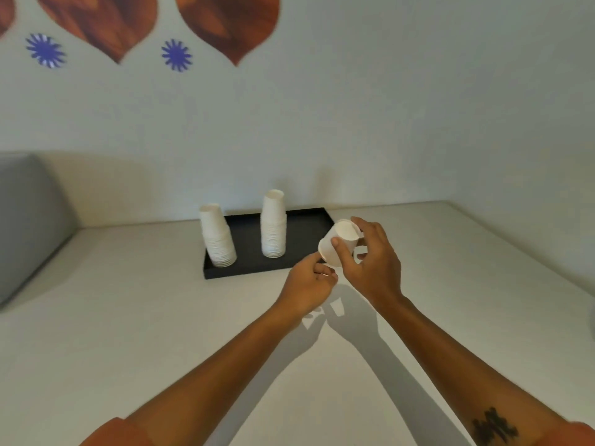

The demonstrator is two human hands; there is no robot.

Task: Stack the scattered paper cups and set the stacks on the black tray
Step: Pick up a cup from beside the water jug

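A black tray (299, 225) lies on the white table by the wall. Two upside-down stacks of white paper cups stand on it: a leaning left stack (218, 239) at the tray's front left corner and a taller upright stack (273, 225) in the middle. Just off the tray's right front corner, my right hand (370, 262) grips a white paper cup (338, 244), tilted with its base up and away from me, above the table. My left hand (310, 283) touches the cup's lower rim with curled fingers.
The white table (161, 317) spreads wide around my arms. A grey cushion (29, 220) sits at the left edge. The wall behind the tray carries brown and blue decorations.
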